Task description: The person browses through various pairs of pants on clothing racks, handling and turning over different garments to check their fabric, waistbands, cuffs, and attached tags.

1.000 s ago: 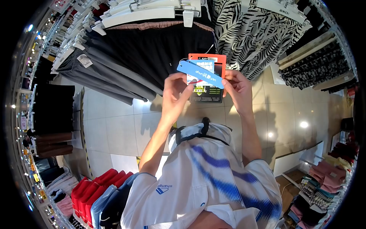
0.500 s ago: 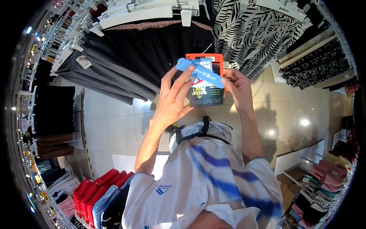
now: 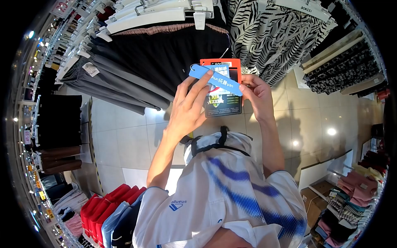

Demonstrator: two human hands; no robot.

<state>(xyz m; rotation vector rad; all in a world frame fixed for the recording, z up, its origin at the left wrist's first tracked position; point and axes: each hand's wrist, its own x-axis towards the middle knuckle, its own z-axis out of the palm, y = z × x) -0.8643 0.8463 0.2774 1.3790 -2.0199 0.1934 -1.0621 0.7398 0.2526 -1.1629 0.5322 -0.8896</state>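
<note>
A narrow blue hang tag with white lettering lies slantwise across a larger red-and-black hang tag. The tags are in front of black trousers on a white clip hanger. My left hand has its fingertips closed on the blue tag's upper left end, its thumb near the larger tag's lower left edge. On the other side, my right hand pinches the blue tag's right end between thumb and fingers, against the red-and-black tag's edge. Parts of the right fingers are hidden behind the tags.
Grey trousers hang to the left and zebra-print trousers to the right. Patterned black garments hang farther right. Red shirts are racked at lower left, folded-looking pink clothes at lower right. Tiled floor lies below.
The blue tag has shifted slightly left and down, and its face seems turned a little. Both hands keep nearly the same hold.
</note>
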